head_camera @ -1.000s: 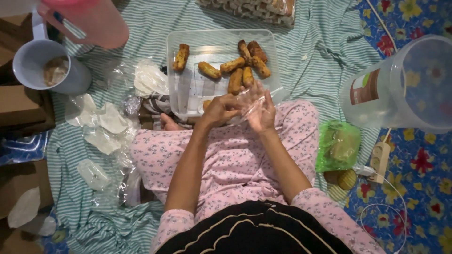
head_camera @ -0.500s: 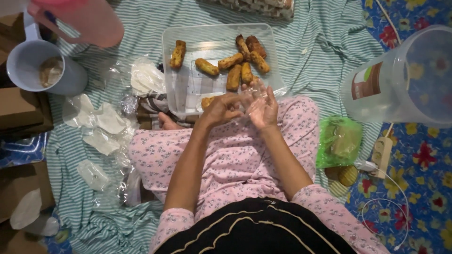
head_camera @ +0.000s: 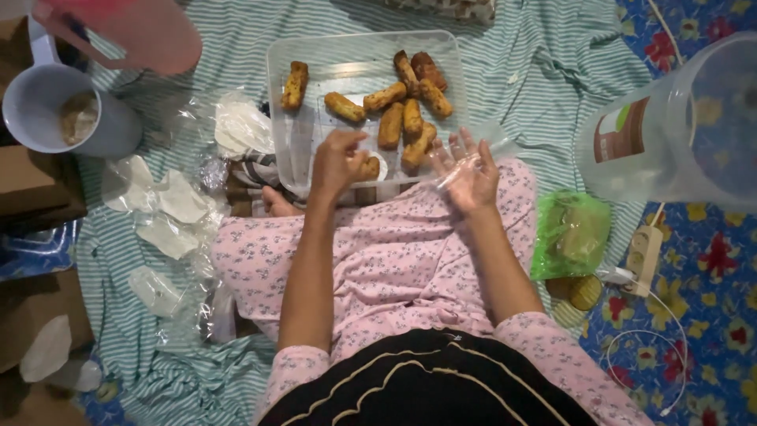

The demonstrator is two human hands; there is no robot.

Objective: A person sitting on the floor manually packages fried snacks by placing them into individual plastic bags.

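Observation:
A clear plastic tray (head_camera: 288, 95) rests on the striped cloth ahead of my knees, holding several golden fried rolls (head_camera: 390, 122). My left hand (head_camera: 337, 162) reaches over the tray's near edge, its fingers closed around one roll (head_camera: 369, 168). To the right, my right hand (head_camera: 467, 172) is spread inside a thin clear plastic bag (head_camera: 489, 142) at the tray's near right corner.
Crumpled clear wrappers (head_camera: 177, 205) lie on the cloth at left. A grey mug (head_camera: 67, 114) and a pink jug (head_camera: 134, 31) stand far left. A large clear container (head_camera: 678, 126) is at right, with a green bag (head_camera: 572, 233) and a power strip (head_camera: 643, 252).
My hands were together working the clear bag over my lap. They have parted: the left went forward to a roll in the tray, the right keeps the bag.

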